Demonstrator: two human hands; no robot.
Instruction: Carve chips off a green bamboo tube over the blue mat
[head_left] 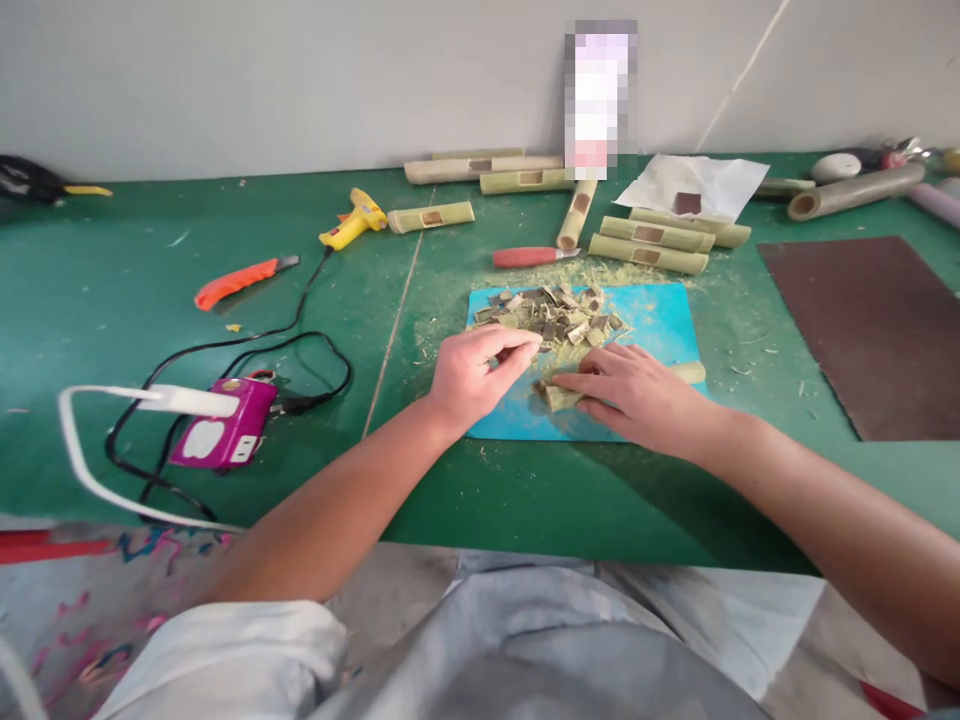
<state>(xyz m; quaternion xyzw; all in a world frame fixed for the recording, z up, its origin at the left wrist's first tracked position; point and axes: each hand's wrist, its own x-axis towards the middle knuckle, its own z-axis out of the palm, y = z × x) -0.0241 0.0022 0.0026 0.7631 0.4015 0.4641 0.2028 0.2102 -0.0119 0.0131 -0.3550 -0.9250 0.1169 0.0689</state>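
My right hand (637, 395) lies over a bamboo tube (561, 398) on a blue mat (510, 412), fingers wrapped on it; the tube's other end shows past the hand. My left hand (484, 370) is pinched just left of the tube, at the near edge of a heap of bamboo chips (555, 312). What its fingertips hold, if anything, is too small to name. Behind the mat lies a red-handled knife (529, 257), blade to the right.
Cut bamboo tubes with square openings (649, 258) lie at the back. Sandpaper (862, 330) is on the right. Leftward are a yellow glue gun (352, 220), an orange utility knife (238, 283) and a purple power adapter (225, 425) with looping cords. A blurred upright screen (600, 100) leans against the wall.
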